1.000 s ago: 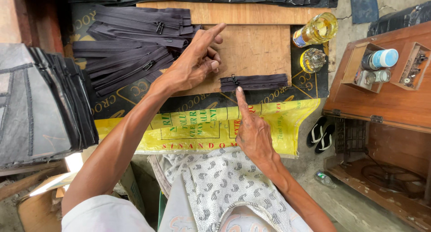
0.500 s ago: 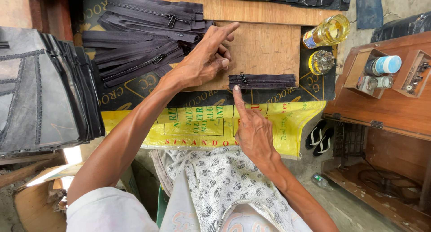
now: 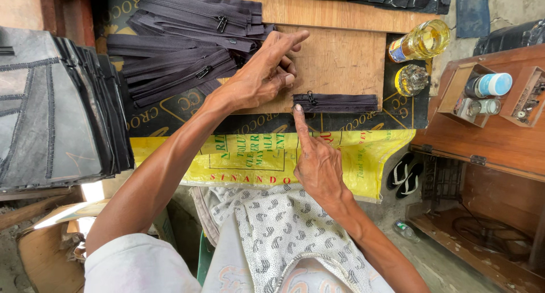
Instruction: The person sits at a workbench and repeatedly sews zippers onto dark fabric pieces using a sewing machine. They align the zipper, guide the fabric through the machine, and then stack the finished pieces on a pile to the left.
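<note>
A short black zipper strip [image 3: 336, 102] lies flat at the near edge of a wooden board [image 3: 340, 57]. My right hand [image 3: 315, 159] presses its index fingertip on the strip's left end, the other fingers curled. My left hand [image 3: 262, 73] hovers over the board just left of the strip, index finger stretched out, other fingers bent, holding nothing. A heap of long black zippers [image 3: 187, 49] lies to the left of that hand.
A stack of grey stitched panels [image 3: 54, 108] fills the left side. A bottle of yellow liquid [image 3: 419, 41] and a glass jar [image 3: 412, 79] stand right of the board. A wooden box [image 3: 491, 91] with small containers sits at right. Yellow printed sacking [image 3: 250, 157] hangs below.
The view has shifted slightly. My left hand stays over the board with its index finger out; my right index finger remains pressed on the zipper strip's left end.
</note>
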